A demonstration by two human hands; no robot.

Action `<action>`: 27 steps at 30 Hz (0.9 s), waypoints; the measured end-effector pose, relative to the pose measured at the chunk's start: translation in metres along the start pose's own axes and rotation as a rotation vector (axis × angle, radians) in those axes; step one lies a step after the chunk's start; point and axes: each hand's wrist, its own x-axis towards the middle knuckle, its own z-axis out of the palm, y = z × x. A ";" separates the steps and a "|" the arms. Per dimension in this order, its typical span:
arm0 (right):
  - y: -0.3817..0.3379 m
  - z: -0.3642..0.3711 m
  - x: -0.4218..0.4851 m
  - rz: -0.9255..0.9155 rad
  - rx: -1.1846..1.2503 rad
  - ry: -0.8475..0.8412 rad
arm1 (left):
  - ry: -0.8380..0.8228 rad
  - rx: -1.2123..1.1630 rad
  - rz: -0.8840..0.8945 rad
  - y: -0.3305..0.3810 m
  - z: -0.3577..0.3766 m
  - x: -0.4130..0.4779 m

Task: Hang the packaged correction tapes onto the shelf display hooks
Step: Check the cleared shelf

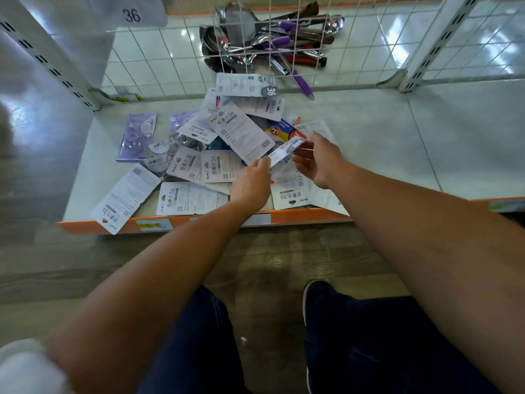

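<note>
A low, pale grey metal shelf with an orange front edge (397,143) spreads across the floor in front of the seated person. A white wire grid panel (355,52) stands along the back of the shelf. Behind the grid, on white floor tiles, lies a bundle of steel ladles and spatulas with purple and red handles (255,38).

In the middle of the shelf sits a loose heap of flat white and lilac carded correction-tape packs (199,166). Most lie printed side up, many showing a large "36". One pack at the left overhangs the orange edge.

Both bare forearms reach out over the wood-look floor (142,265), above legs in dark blue trousers (199,351) and one dark shoe (315,294).

Just above the right part of the heap, a single narrow white pack (284,153) is held up at a slant. The left hand (251,180) pinches its nearer, lower end between thumb and fingertips. The right hand (318,157) is at the farther, upper end, thumb above and loosely curled fingers below. Whether that hand actually grips the pack I cannot tell.
</note>
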 end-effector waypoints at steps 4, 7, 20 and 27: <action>-0.007 0.009 -0.001 -0.005 -0.077 -0.052 | 0.043 -0.253 -0.059 0.004 -0.026 -0.001; -0.014 0.020 -0.008 -0.055 -0.093 -0.074 | -0.105 -0.576 -0.148 0.004 -0.043 -0.006; -0.078 0.010 -0.131 -0.003 -0.035 -0.066 | -0.409 -0.925 -0.326 0.046 -0.170 -0.067; -0.124 0.032 -0.212 -0.056 -0.020 -0.123 | -0.456 -0.913 -0.339 0.073 -0.251 -0.102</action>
